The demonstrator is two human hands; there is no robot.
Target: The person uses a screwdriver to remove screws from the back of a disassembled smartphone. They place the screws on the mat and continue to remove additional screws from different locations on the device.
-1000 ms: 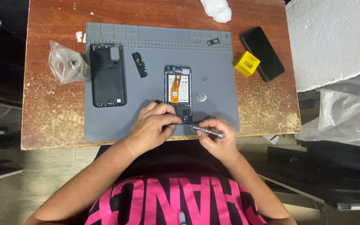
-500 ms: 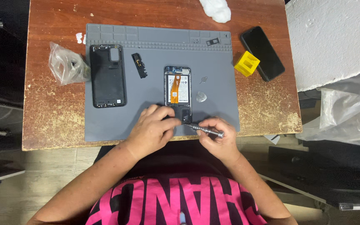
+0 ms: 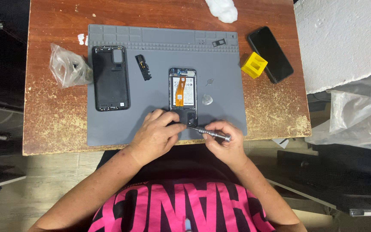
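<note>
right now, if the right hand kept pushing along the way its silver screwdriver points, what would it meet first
The right hand aims the slim silver metal screwdriver up-left, so it would first meet the bottom end of the opened black phone with the orange flex cable; the tip seems already there, with the left hand just beyond.

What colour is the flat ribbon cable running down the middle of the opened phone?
Orange. The ribbon cable lies over the opened phone; the head view shows it clearly.
</note>
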